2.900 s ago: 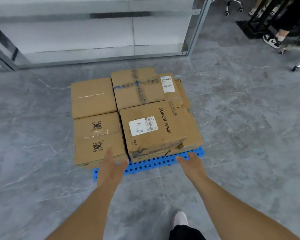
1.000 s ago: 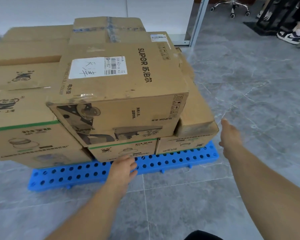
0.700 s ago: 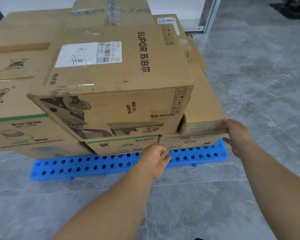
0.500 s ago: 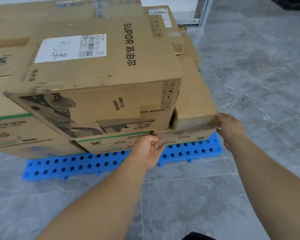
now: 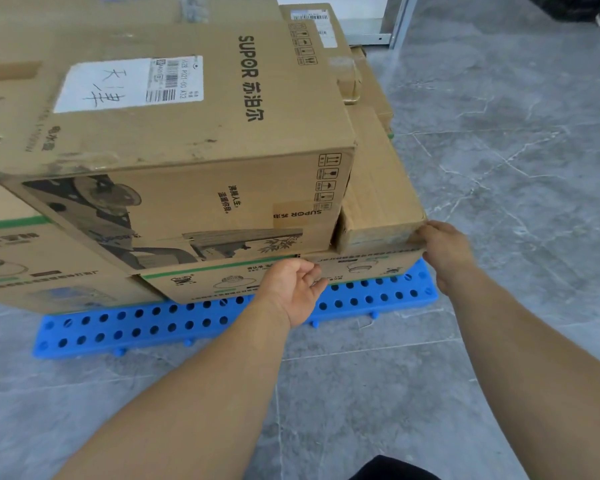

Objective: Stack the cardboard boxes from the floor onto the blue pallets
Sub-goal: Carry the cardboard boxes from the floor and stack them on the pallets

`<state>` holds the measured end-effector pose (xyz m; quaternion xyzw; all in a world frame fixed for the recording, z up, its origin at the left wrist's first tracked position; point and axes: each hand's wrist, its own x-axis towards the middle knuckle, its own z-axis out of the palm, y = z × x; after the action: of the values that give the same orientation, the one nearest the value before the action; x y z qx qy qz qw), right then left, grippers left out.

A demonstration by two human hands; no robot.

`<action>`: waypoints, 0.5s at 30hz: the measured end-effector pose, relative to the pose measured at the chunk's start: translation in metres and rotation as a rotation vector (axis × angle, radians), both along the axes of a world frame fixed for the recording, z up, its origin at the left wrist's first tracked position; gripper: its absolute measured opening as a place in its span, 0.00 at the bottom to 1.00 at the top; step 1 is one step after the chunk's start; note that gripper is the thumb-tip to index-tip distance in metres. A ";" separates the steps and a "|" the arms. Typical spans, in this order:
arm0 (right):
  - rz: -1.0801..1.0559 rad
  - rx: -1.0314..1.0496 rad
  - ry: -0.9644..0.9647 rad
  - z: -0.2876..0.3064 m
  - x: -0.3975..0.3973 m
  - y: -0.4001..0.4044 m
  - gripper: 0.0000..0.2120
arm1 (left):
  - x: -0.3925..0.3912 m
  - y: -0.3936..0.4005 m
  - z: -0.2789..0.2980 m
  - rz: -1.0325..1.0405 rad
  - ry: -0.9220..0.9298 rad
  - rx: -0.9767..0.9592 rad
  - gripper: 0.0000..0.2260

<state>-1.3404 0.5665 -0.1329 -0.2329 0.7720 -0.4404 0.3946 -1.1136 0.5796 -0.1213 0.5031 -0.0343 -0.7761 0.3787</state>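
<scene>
Cardboard boxes (image 5: pixel 174 133) stacked on the blue pallet (image 5: pixel 187 323): the left hand (image 5: pixel 293 289), fingers curled, touches a bottom box while the right hand (image 5: pixel 445 251) presses the corner above, apparently squaring the stack; a firm push seems next.

- the big top box (image 5: pixel 194 133) carries "supor" with chinese characters "苏泊尔" in dark print along its upper face.
- a white shipping label (image 5: pixel 129 84) on that face has large handwritten chinese characters, barcodes and a printed code that looks like "a32"; the smaller print is too fine to read.
- the box's front face repeats "supor" upside down, beside a column of handling symbols and two short lines of chinese text.
- the low boxes under it bear small print, unreadable.
</scene>
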 end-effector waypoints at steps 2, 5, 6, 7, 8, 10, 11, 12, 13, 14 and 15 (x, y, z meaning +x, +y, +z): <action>0.011 0.004 0.005 -0.002 -0.001 0.000 0.17 | 0.001 0.002 0.004 -0.031 -0.017 -0.016 0.26; -0.001 0.021 0.038 -0.003 -0.008 -0.001 0.18 | -0.004 0.004 0.010 -0.050 -0.005 -0.013 0.25; -0.005 0.021 0.037 -0.004 -0.008 -0.003 0.18 | -0.005 0.003 0.010 -0.046 -0.009 -0.009 0.25; -0.008 0.015 0.037 -0.004 -0.008 -0.005 0.18 | -0.006 0.001 0.011 -0.042 -0.007 -0.003 0.25; -0.009 0.014 0.038 -0.005 -0.007 -0.006 0.17 | -0.005 -0.001 0.010 -0.034 -0.003 0.001 0.25; -0.003 0.021 0.041 -0.005 -0.003 -0.007 0.18 | -0.003 -0.002 0.008 -0.012 0.014 0.008 0.25; -0.003 0.025 0.040 -0.006 -0.001 -0.006 0.18 | -0.002 -0.002 0.008 -0.004 0.023 0.012 0.25; -0.010 0.027 0.043 -0.006 0.000 -0.006 0.18 | -0.001 -0.002 0.008 0.000 0.028 0.016 0.26; -0.017 0.026 0.045 -0.007 0.001 -0.006 0.19 | 0.001 -0.002 0.008 0.004 0.034 0.016 0.26; -0.022 0.026 0.044 -0.006 0.002 -0.005 0.19 | 0.002 -0.002 0.008 0.007 0.036 0.015 0.26; -0.021 0.029 0.041 -0.006 0.003 -0.006 0.19 | 0.003 -0.003 0.008 0.010 0.040 0.013 0.26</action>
<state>-1.3375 0.5610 -0.1391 -0.2279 0.7886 -0.4285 0.3776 -1.1106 0.5768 -0.1129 0.4899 -0.0193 -0.7844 0.3799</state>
